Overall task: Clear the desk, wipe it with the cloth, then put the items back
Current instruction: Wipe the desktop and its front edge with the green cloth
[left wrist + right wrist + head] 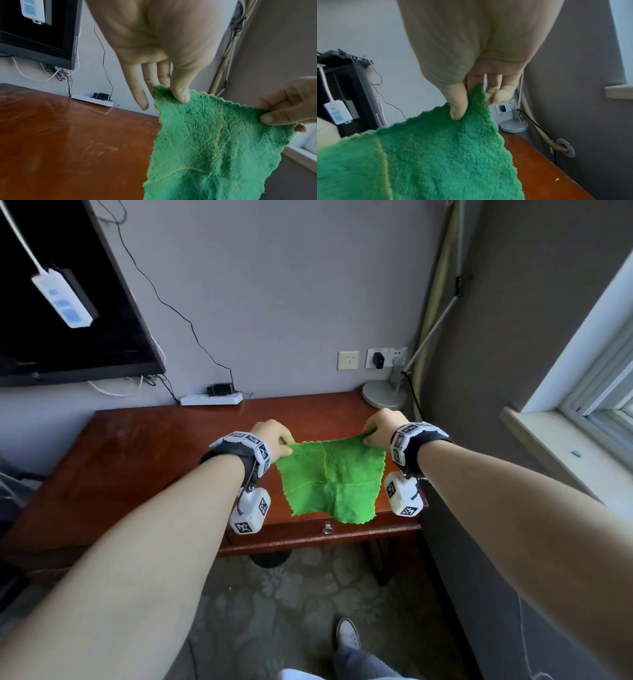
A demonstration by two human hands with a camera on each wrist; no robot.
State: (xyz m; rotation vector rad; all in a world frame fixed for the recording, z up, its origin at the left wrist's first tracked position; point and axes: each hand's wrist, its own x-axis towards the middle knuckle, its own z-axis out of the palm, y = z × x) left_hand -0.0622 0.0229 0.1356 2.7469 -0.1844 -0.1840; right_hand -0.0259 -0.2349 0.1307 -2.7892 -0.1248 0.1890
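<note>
A green fleecy cloth (330,479) hangs spread out above the right part of the reddish wooden desk (137,460). My left hand (274,436) pinches its upper left corner between thumb and fingers. My right hand (380,426) pinches the upper right corner. In the left wrist view the cloth (214,142) shows yellowish crease lines, my left hand (173,93) grips its top corner, and the right hand (288,108) holds the far corner. In the right wrist view my right hand (464,102) has its thumb pressed on the cloth (436,155).
A white power strip (211,399) with a black plug lies at the desk's back edge. A grey lamp base (383,394) stands at the back right corner. A dark monitor (68,302) hangs at upper left. A drawer knob (327,529) sits under the front edge. A window sill (548,440) is at the right.
</note>
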